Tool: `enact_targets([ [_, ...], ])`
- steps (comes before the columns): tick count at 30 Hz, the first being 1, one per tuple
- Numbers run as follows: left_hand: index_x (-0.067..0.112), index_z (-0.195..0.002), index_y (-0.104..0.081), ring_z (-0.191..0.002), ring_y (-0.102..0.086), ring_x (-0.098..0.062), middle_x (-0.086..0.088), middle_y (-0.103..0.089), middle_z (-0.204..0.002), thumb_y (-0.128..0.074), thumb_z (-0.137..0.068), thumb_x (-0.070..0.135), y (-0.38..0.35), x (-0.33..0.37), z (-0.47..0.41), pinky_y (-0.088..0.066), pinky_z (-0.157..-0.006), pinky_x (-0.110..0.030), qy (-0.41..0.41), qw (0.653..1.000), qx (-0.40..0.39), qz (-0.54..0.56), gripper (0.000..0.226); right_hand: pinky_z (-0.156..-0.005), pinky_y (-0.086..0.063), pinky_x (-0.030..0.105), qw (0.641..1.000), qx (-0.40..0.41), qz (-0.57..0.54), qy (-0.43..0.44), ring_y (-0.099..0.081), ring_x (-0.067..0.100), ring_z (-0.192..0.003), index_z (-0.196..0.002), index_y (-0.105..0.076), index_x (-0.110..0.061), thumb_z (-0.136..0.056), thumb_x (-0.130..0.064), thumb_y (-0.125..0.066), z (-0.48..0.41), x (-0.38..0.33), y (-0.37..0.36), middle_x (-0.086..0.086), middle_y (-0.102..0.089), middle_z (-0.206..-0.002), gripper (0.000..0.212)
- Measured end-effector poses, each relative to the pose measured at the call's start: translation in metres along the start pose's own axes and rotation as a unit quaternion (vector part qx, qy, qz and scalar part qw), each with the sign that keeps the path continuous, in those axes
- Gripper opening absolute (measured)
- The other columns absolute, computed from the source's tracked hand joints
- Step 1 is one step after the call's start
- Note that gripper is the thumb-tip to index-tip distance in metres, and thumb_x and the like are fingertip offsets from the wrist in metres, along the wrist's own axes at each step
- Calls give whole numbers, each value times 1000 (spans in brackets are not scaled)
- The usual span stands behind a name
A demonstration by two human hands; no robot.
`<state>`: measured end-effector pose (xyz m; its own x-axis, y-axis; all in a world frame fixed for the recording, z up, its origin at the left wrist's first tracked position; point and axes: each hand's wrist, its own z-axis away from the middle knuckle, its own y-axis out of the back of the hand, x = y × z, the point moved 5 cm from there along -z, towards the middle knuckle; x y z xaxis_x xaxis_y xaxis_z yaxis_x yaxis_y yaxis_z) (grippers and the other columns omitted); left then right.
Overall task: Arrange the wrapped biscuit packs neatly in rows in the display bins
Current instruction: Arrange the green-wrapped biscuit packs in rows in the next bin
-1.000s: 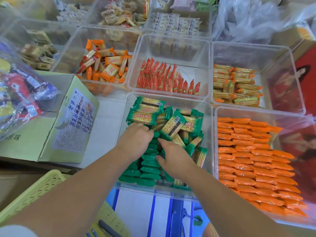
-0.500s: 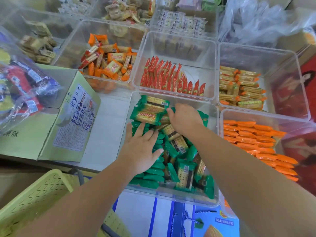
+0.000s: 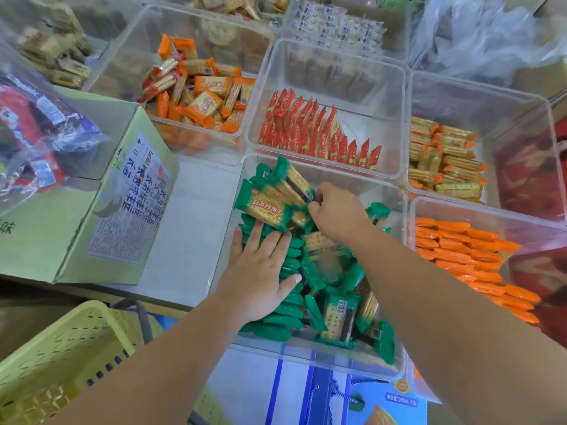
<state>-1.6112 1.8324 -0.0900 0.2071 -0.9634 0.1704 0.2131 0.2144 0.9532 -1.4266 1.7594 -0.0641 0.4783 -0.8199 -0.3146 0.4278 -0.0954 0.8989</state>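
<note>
Our left hand [image 3: 260,271] lies flat, fingers straight, on the green row [image 3: 290,305] near us, while our right hand [image 3: 337,211], farther in, pinches a loose pack [image 3: 293,184] lying askew beyond it.

Colours in the bins, as I saw them

I saw green packs [image 3: 267,210] with pale yellow fronts and red letters in the near bin [image 3: 383,191], plain orange packs [image 3: 460,250] to its right, and red packs [image 3: 306,130] with yellow marks behind. The carton [image 3: 46,240] was pale green with blue print, the basket [image 3: 61,348] yellow-green with a slot pattern.
</note>
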Motion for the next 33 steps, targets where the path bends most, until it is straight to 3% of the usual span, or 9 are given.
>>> enact_targets([
  [3, 23, -158, -8, -150, 1, -33, 0, -20, -159, -5, -91, 72, -1, 1, -1, 10, -119, -61, 2, 1000, 6, 8, 83, -68, -46, 34, 997, -78, -24, 6, -59, 24, -87, -131, -54, -13, -95, -45, -52, -6, 6, -5, 11, -67, -111, 49],
  [6, 22, -158, -11, -150, -2, -33, 0, -21, -159, -7, -91, 72, -1, 0, -1, 8, -119, -62, 1, 1000, 13, 11, 83, -55, -40, 32, 991, -124, 39, 42, -57, 19, -71, -96, -63, -16, -87, -64, -50, -13, -2, -9, 7, -65, -87, 50],
  [9, 22, -157, -15, -150, -4, -33, 1, -24, -157, -9, -91, 72, -1, 0, -1, 5, -119, -62, 3, 1000, 19, 14, 83, -51, -32, 29, 983, -118, 124, 66, -54, 17, -64, -78, -55, -21, -91, -63, -42, -17, -13, -12, 3, -60, -73, 46],
  [12, 23, -155, -21, -149, -9, -32, 2, -29, -154, -13, -90, 73, 1, 0, -1, 3, -120, -61, 8, 999, 30, 19, 83, -56, -39, 31, 984, -116, 124, 59, -57, 20, -68, -82, -55, -20, -92, -59, -36, -17, -14, -20, 4, -61, -75, 45],
  [17, 26, -144, -43, -142, -27, -27, 7, -47, -140, -35, -83, 73, 11, -1, -1, -12, -121, -58, 24, 995, 72, 60, 77, -68, -41, 33, 978, -171, 92, 72, -59, 24, -90, -116, -56, -18, -92, -64, -38, -25, -14, -20, 3, -62, -101, 55],
  [22, 26, -135, -51, -134, -34, -25, 8, -54, -130, -46, -76, 71, 14, -2, -1, -22, -119, -57, 28, 991, 103, 82, 74, -67, -40, 32, 959, -255, 106, 66, -59, 18, -84, -95, -62, -26, -88, -69, -31, -31, -17, -24, 3, -64, -94, 53],
  [26, 27, -138, -49, -136, -32, -25, 9, -52, -132, -45, -77, 71, 12, -1, -1, -18, -120, -57, 24, 992, 98, 78, 75, -75, -46, 36, 951, -270, 125, 83, -61, 18, -86, -109, -60, -30, -79, -77, -26, -31, -20, -21, -1, -66, -95, 65],
  [31, 27, -140, -47, -139, -30, -25, 10, -51, -135, -43, -78, 71, 12, -1, 0, -15, -121, -56, 27, 992, 94, 82, 76, -61, -40, 33, 948, -231, 184, 121, -59, 17, -73, -83, -57, -29, -79, -79, -22, -29, -21, -19, -1, -62, -77, 61],
  [33, 28, -141, -47, -140, -30, -25, 10, -50, -136, -44, -78, 70, 13, -1, -1, -15, -121, -55, 28, 992, 94, 85, 76, -60, -36, 32, 955, -210, 171, 123, -56, 15, -73, -88, -57, -23, -84, -75, -23, -28, -18, -19, -2, -58, -78, 62],
])
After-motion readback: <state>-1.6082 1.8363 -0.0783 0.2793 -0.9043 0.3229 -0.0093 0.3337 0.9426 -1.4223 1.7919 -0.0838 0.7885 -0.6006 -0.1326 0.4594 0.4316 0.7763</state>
